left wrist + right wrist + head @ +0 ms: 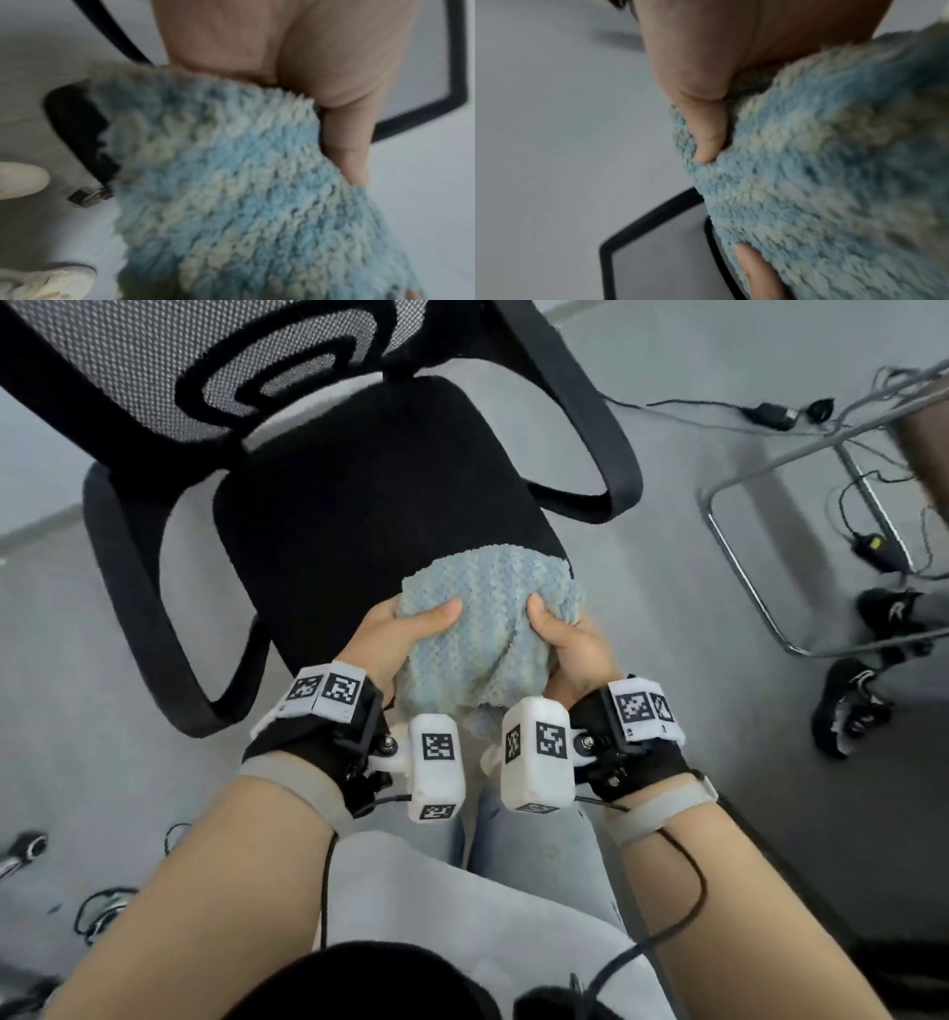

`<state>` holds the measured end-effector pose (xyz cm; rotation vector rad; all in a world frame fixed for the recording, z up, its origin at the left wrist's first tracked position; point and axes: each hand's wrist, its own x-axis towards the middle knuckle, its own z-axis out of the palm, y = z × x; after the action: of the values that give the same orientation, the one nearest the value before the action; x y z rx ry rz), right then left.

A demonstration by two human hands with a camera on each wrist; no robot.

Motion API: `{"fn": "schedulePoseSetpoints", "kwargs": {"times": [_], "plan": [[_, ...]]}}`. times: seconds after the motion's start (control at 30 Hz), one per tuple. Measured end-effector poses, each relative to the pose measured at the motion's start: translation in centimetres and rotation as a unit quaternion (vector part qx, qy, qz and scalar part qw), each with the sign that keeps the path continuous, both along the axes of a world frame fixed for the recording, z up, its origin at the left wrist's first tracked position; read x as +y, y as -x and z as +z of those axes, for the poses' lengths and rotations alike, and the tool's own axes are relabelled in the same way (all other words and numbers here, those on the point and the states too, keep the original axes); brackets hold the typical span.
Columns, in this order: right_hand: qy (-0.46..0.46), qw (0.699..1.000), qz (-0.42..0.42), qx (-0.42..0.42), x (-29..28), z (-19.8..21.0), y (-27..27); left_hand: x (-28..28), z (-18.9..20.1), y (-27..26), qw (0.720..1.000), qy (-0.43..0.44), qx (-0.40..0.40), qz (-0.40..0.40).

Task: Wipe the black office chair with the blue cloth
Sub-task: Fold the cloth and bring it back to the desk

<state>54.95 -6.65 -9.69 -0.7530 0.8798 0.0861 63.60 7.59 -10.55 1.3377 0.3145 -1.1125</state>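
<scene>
- Right now both hands hold the blue cloth (482,634) in front of the person, over the front edge of the seat (359,516) of the black office chair (328,469).
- From the head view, the left hand (395,634) grips the left side of the cloth with its thumb lying on top.
- From the same view, the right hand (565,639) grips the right side, and its thumb also presses down on the fluffy top.
- Only the head view shows the whole chair: the mesh back (169,367), the two looped armrests (133,588) and the dark seat.
- It also shows things the wrist views miss: a metal frame (760,567) on the grey floor (642,618), black cables (770,415) and black shoes (852,706) off to the right.
- Up close, the left wrist view shows the cloth (244,182) has pale and blue stripes, with the left hand (295,60) closed on its edge.
- That view also shows a corner of the mesh back (437,81), white shoes (51,284) on the floor and a black part under the chair (77,132). It is blurry, so I cannot tell what part.
- The right wrist view shows the right hand (718,71) with its thumb pushed into the cloth (821,182) and one fingertip (754,270) peeking out below.
- A corner of the mesh back (659,259) sits behind the cloth there too.
</scene>
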Motion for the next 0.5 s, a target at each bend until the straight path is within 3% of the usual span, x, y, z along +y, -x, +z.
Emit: {"fn": "schedulePoseSetpoints", "kwargs": {"times": [0.13,0.27,0.5], "plan": [[0.0,0.992,-0.122,-0.036,-0.3,3.8,4.6,-3.6,3.9,0.7,0.989,0.031,-0.054,-0.131],[0.059,0.964,-0.257,-0.04,-0.4,5.9,10.6,-8.6,6.4,4.4,0.96,0.061,-0.072,-0.265],[0.119,0.863,-0.491,0.006,-0.7,7.8,25.0,-16.4,8.1,17.5,0.874,0.079,-0.054,-0.477]]}}
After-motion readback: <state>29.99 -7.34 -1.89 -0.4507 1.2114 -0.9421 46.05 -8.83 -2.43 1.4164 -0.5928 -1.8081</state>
